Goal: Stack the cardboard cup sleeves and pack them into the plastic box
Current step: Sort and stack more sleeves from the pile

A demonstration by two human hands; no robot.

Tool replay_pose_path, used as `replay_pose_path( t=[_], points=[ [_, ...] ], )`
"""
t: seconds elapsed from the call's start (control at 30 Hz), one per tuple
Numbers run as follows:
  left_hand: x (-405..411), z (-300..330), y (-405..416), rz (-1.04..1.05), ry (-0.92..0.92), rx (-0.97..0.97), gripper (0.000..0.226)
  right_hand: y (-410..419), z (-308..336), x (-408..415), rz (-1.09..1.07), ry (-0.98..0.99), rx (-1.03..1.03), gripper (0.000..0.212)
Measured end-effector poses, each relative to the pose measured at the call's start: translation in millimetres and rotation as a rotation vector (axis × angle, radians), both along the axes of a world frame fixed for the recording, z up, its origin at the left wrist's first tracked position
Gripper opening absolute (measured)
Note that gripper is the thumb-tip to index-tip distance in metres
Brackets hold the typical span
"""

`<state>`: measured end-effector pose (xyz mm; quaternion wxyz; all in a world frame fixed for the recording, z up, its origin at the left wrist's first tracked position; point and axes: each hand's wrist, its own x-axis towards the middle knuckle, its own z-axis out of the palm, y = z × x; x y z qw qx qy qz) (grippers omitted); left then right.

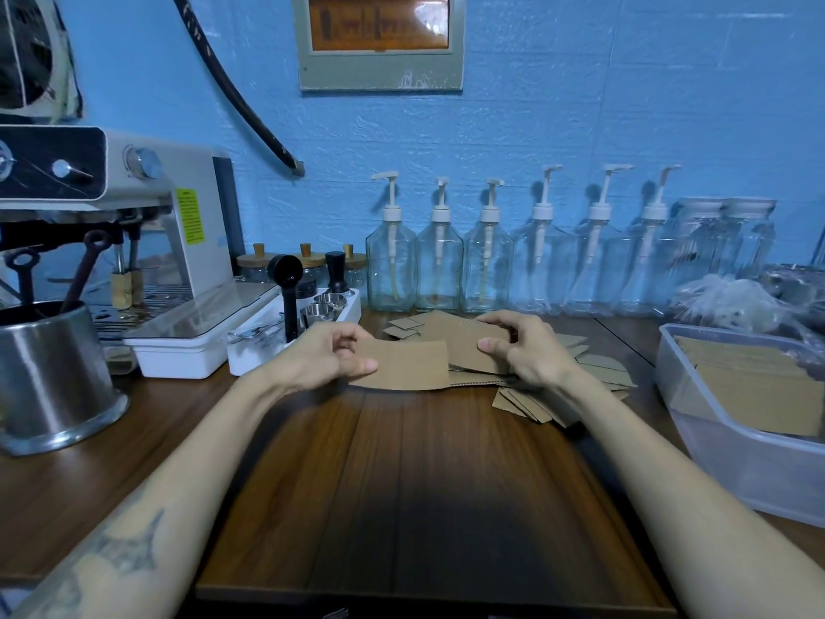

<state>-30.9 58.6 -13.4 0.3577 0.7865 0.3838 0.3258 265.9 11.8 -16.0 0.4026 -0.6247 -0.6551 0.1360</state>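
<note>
Flat brown cardboard cup sleeves [593,373] lie in a loose pile on the wooden table, behind and to the right of my hands. My left hand [332,355] pinches the left end of one sleeve [415,366] and holds it just above the table. My right hand [520,346] grips another sleeve [464,344] by its right end, over the pile. At the right edge stands the translucent plastic box [714,444] with a stack of sleeves [759,386] inside it.
A row of clear pump bottles [439,261] lines the blue wall. On the left stand an espresso machine [111,216], a steel canister [53,377] and a white tray with coffee tools [285,332]. A crumpled plastic bag [723,301] lies behind the box.
</note>
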Motion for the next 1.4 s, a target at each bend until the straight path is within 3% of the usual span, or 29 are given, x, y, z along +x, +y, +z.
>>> replay_pose_path(
  t=[0.17,0.3,0.53,0.63,0.8,0.93,1.1,1.2,1.4],
  points=[
    [25.6,-19.6,-3.2,0.034,0.001,-0.039,0.018,1.3,-3.2,-6.3,0.128,-0.016,-0.028,0.037],
    [35.0,-28.0,-1.3,0.150,0.160,0.095,0.037,-1.6,-4.7,-12.5,0.212,-0.006,-0.055,0.036],
    [41.4,-34.8,-1.1,-0.014,0.128,0.187,0.075,-10.1,-4.9,-33.1,0.243,0.090,-0.152,0.042],
    [41.5,-37.1,1.4,-0.040,0.116,0.244,0.071,-9.6,-6.4,-36.8,0.246,-0.036,-0.097,0.038],
    [38.3,-35.9,3.4,-0.031,0.125,0.346,0.059,-4.0,-9.4,-34.0,0.293,-0.181,-0.061,0.057],
    [37.7,-35.0,2.7,0.000,0.167,0.327,0.057,-3.2,-10.6,-35.7,0.284,-0.125,-0.036,0.047],
    [37.5,-32.7,-1.0,0.009,0.085,0.340,0.049,-0.2,-12.1,-37.8,0.236,-0.072,-0.011,0.033],
    [35.4,-29.9,-0.7,0.006,0.030,0.329,0.041,-2.2,-10.3,-40.1,0.248,-0.038,-0.008,0.035],
    [33.2,-39.8,1.6,-0.039,0.114,0.260,0.042,-8.2,-9.5,-43.6,0.312,-0.085,-0.065,0.042]
  ],
)
